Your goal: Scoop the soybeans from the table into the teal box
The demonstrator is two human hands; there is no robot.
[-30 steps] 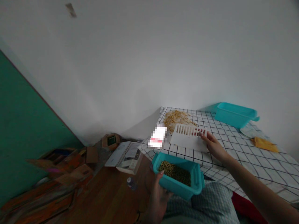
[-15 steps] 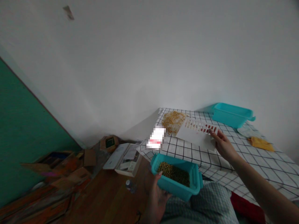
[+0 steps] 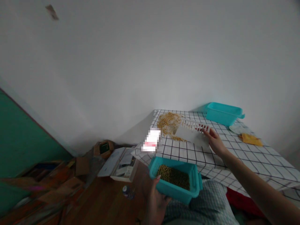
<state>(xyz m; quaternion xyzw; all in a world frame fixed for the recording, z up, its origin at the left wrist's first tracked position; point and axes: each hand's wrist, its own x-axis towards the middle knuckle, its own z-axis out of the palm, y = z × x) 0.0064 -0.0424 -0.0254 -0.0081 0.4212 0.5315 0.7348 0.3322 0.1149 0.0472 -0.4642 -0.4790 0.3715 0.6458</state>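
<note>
My left hand [image 3: 156, 200] is closed on the near left side of a turquoise plastic bin [image 3: 174, 191], thumb over the rim. The bin is held just below the table's front edge. Inside it lie yellowish beans [image 3: 164, 172] on the left and dark green beans [image 3: 180, 179] on the right. My right hand [image 3: 217, 143] grips the right end of a white slotted plastic board [image 3: 189, 133], which stands tilted on the table. To the board's left spreads a heap of yellow beans [image 3: 169, 120], with a thin row of beans along its lower left edge.
A second turquoise bin [image 3: 222, 114] stands at the back by the wall. Yellow cloth-like material [image 3: 251, 139] lies on the checked tablecloth [image 3: 239, 153]. A blurred-out bright rectangle [image 3: 151, 140] is at the table's left corner. Boxes [image 3: 124, 168] and a bottle [image 3: 126, 191] are on the floor.
The board has tipped more upright in my right hand, and a row of beans now shows at its lower left edge. My view has shifted slightly right; the held bin stays nearly in place.
</note>
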